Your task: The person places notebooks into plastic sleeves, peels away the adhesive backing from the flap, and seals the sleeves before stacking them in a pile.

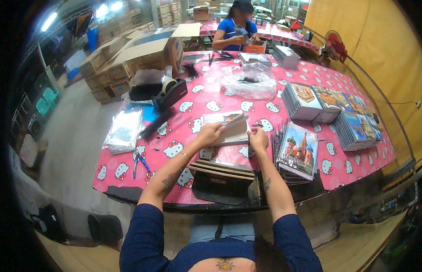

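Note:
A spiral notebook (236,132) lies partly open on the pink patterned tablecloth in front of me, its blank pages showing. My left hand (211,134) is closed on its left side, the thumb over the pages. At its right edge, the fingers of my right hand (258,138) pinch together; a thin dark piece sticks out by them, too small to name. A dark stand with wooden slats (222,179) is between my forearms. Just right of my right hand is a pile of spiral notebooks (298,149) with a colourful domed building on the top cover.
Blue-handled pliers (139,162), clear plastic sleeves (124,129), black binding coils (157,124) and a tape dispenser (171,93) lie to the left. Notebook stacks (304,102) stand at right. Beyond a plastic bag (249,84), a person in blue (236,34) works. Cardboard boxes (147,54) fill the far left.

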The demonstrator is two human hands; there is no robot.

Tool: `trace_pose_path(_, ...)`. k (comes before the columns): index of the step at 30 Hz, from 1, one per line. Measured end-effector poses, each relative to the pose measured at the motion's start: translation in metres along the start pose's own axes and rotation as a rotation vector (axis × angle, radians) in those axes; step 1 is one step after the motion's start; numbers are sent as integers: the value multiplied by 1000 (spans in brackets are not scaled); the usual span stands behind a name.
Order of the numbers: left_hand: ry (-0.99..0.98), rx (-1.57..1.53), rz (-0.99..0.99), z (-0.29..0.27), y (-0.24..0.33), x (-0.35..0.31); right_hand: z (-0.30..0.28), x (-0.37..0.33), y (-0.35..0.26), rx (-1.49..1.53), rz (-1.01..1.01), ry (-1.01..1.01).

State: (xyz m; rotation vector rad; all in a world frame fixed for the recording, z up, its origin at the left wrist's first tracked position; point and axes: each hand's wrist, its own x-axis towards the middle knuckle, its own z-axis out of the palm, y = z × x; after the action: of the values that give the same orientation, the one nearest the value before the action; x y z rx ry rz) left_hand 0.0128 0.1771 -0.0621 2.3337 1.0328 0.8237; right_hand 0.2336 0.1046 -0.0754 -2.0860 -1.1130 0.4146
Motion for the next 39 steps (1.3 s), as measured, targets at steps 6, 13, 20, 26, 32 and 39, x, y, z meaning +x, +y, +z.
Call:
trace_pose_path(6,-2,97,55,4,8,-6,-12,-5,-19,-176,-249,131)
trace_pose_path(13,-11,66,41,5,5,-10,-4,-4,-19,-354,-432,296)
trace_pose_path(20,-126,268,230,-30,11,2,-16,25,-46,1274,184,-317)
trace_pose_path(26,-385,334,415,-159,169,1,-92,-63,-26,624,-599,-74)
trace_pose_path(32,-581,287,557,-155,225,-39,-126,-164,16,950,-388,-319)
trace_pose_path(39,-583,423,585,-162,251,-40,-108,-178,14,1009,-380,-224)
